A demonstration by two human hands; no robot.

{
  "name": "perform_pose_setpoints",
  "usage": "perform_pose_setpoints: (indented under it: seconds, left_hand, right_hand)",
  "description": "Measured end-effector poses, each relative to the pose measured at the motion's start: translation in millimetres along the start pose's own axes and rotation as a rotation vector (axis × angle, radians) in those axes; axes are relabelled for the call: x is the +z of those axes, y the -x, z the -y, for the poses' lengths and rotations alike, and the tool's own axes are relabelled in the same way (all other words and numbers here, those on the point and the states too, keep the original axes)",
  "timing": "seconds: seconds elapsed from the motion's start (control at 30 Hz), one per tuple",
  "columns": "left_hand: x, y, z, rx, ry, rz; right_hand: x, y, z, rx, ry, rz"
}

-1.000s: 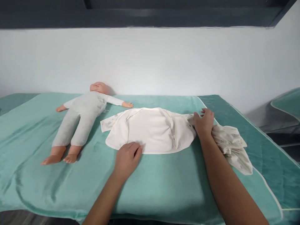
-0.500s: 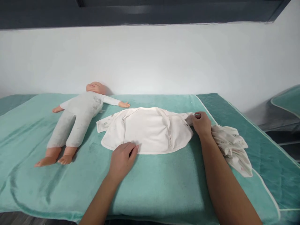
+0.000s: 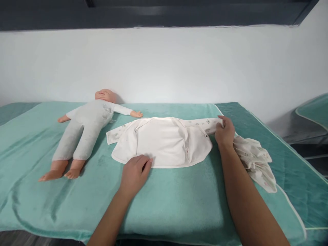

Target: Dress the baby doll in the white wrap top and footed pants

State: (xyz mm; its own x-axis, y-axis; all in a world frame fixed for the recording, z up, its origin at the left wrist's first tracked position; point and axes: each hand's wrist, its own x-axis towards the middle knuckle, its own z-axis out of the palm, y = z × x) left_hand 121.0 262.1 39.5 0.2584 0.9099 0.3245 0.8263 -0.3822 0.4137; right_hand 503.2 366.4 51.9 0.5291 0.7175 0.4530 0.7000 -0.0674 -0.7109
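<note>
A white baby shirt [image 3: 160,143] lies spread open with its plain inside facing up, its printed sleeves reaching out to both sides. My right hand [image 3: 225,131] pinches the cuff end of the right sleeve [image 3: 205,123], which lies stretched out. On the lower hem, left of the middle, rests my left hand [image 3: 135,174], its fingers curled on the cloth and the thumb beside them; its fingertips are partly hidden. A baby doll [image 3: 88,123] in a white cloth body lies on its back to the left, one hand near the shirt's left shoulder.
A crumpled printed baby garment [image 3: 255,159] lies to the right, beside my right forearm. Everything rests on a green blanket [image 3: 179,201] over a bed against a white wall [image 3: 164,65]. A dark ledge [image 3: 164,13] runs along the top. Another green-covered surface [image 3: 316,111] shows at far right.
My right hand has moved right and slightly away from me, drawing the right sleeve out to a longer, straighter line. My left hand and the doll stay in place.
</note>
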Motion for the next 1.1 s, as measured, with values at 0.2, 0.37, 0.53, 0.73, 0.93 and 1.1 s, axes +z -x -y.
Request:
perform_pose_setpoints:
  seconds: [0.2,0.37,0.53,0.73,0.93,1.1]
  left_hand:
    - [1.2,0,1,0.007,0.005,0.0]
    - [1.0,0,1,0.001,0.001,0.008]
    - [1.7,0,1,0.003,0.001,-0.002]
    - [3.0,1,2,-0.008,0.016,-0.01]
    - [4.3,0,0,0.02,-0.051,-0.024]
    - [3.2,0,0,0.04,-0.078,-0.039]
  right_hand:
    - [5,10,3,-0.028,0.365,0.117]
    - [8,18,16,-0.298,0.215,0.038]
    - [22,23,16,-0.396,0.216,0.479]
    - [19,26,16,-0.425,0.217,0.476]
    - [26,25,49,-0.395,0.3,0.464]
    - [37,8,61,-0.03,0.023,0.476]
